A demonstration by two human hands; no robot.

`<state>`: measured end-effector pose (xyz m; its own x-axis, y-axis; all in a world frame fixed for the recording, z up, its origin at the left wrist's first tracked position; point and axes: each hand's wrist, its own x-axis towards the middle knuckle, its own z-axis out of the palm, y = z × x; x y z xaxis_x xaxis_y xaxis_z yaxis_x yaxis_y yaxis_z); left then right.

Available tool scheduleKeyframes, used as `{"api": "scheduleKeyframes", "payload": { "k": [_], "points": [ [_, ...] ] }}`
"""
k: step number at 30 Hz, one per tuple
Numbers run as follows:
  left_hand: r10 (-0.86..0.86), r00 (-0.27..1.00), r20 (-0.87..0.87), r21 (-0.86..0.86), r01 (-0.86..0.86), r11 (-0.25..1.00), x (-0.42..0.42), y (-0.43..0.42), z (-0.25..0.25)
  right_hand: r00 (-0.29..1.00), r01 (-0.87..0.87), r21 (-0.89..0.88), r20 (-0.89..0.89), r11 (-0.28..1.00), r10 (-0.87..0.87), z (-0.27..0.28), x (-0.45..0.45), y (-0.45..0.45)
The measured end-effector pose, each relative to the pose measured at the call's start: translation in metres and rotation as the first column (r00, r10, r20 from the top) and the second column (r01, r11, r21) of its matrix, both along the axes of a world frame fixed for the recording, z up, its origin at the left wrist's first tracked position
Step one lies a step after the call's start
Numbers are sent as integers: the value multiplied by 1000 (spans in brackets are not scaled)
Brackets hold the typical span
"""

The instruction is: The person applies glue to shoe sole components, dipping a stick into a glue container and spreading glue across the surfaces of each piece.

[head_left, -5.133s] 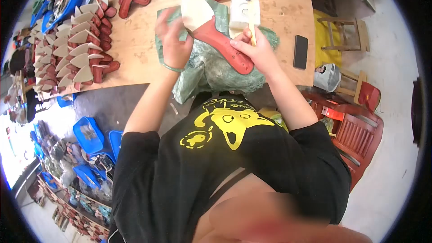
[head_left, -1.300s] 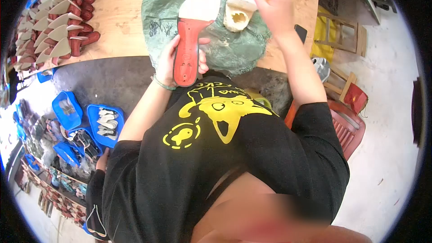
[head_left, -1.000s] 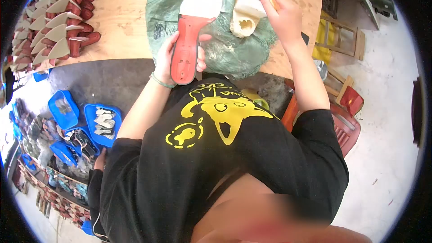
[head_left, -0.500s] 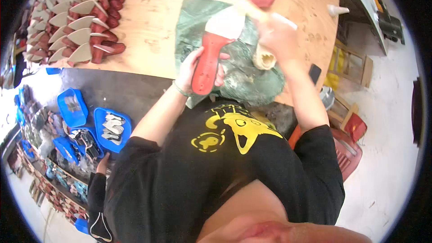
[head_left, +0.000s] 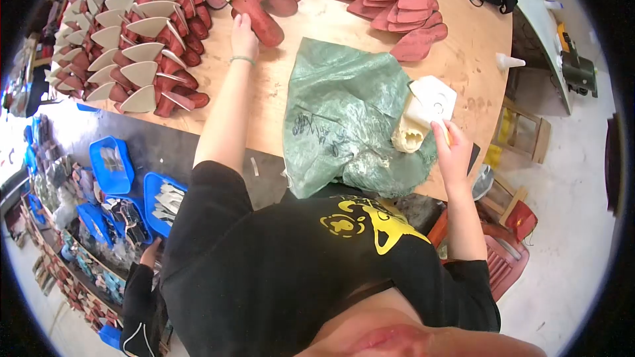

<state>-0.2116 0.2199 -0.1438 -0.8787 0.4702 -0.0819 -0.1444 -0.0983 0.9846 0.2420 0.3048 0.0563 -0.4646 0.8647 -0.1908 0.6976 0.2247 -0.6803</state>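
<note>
My left hand (head_left: 244, 43) reaches to the far side of the table, its fingers closed at the edge of a red insole (head_left: 263, 25) with a pale front part. That insole lies against others like it. At the right, my right hand (head_left: 452, 152) pinches the thin yellowish handle of a brush (head_left: 446, 136); its bristle end is hidden. The brush meets a white container (head_left: 433, 97) with a flat, angular top. Just beside it sits a crusted, cream-coloured round opening (head_left: 410, 140). Both rest on a wrinkled green plastic sheet (head_left: 344, 102).
Rows of red-and-pale insoles (head_left: 142, 69) overlap at the left. A fanned stack of red pieces (head_left: 397, 0) lies at the back. A white nozzle (head_left: 509, 61) stands near the right edge. Blue trays (head_left: 111, 165) and another person's hand (head_left: 151, 251) are at lower left.
My left hand has carried the insole from above the green sheet to the group at the far left. My right hand has come down with the brush to the white container. The view has shifted.
</note>
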Motion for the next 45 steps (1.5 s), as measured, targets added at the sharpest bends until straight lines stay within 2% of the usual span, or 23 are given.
{"api": "scheduleKeyframes", "payload": {
  "k": [1,4,5,8,11,14,17,20,23,25,26,27,28,29,31,34,37,39,40,42,43,44,45],
  "points": [
    [117,992,47,11,-117,993,8,9,12,999,17,-8,29,1000,-16,-1,3,-2],
    [91,995,32,132,-95,987,-10,30,-34,994,63,-22,94,998,-60,-3,7,-5],
    [182,976,-118,-54,-189,980,-10,34,-32,993,72,-23,97,997,-69,-3,7,-5],
    [330,941,-78,-92,-336,937,-4,51,-35,992,99,-21,85,995,-97,-9,8,-6],
    [302,920,-248,-215,-356,909,-9,57,-42,991,118,-25,62,993,-117,-14,8,-7],
    [316,943,-106,-172,-331,928,-3,56,-32,992,118,-8,52,993,-117,-19,11,-9],
    [349,822,-450,-447,-545,709,10,50,1,991,129,-18,22,992,-128,-18,10,-9],
    [176,530,-829,-327,-717,616,13,43,17,983,178,-56,-38,983,-180,-17,13,-12],
    [100,278,-955,-21,-402,915,42,75,51,965,237,10,-118,971,-234,-19,22,-9],
    [-70,360,-930,-130,-147,981,80,124,80,949,279,25,-162,960,-272,-18,27,-10],
    [-109,233,-966,-126,-58,990,86,157,83,943,302,11,-150,953,-297,-18,30,-11],
    [-233,236,-943,-255,-67,965,113,179,111,937,324,-3,-140,946,-321,-18,33,-12],
    [-101,58,-993,-101,3,995,127,201,133,931,343,-16,-131,939,-342,-19,36,-12],
    [-123,135,-983,-135,-82,987,140,227,131,920,360,-17,-159,933,-358,-20,39,-14],
    [-395,285,-874,-429,-67,901,139,277,123,904,389,-102,-150,915,-401,-20,50,-20],
    [-699,465,-543,-778,33,627,140,339,123,883,421,-147,-158,895,-441,-24,70,-28],
    [-536,601,-593,-641,49,766,152,344,144,899,405,-77,-146,911,-412,-27,94,-33],
    [-443,700,-560,-266,354,897,132,345,127,874,454,-122,-132,883,-468,-27,108,-34],
    [-401,791,-461,-50,428,902,133,332,138,860,477,-148,-122,866,-495,-27,113,-34],
    [-567,802,-187,113,591,799,115,302,145,903,404,-62,-129,913,-409,-27,123,-27],
    [-698,695,174,379,607,699,131,261,166,921,384,-130,-16,914,-389,-13,122,-22],
    [-776,433,458,618,472,629,144,223,183,953,303,-211,72,929,-295,-13,133,-15],
    [-758,463,459,620,444,647,126,194,157,972,231,-279,34,932,-231,-18,141,-14]
  ]
}}
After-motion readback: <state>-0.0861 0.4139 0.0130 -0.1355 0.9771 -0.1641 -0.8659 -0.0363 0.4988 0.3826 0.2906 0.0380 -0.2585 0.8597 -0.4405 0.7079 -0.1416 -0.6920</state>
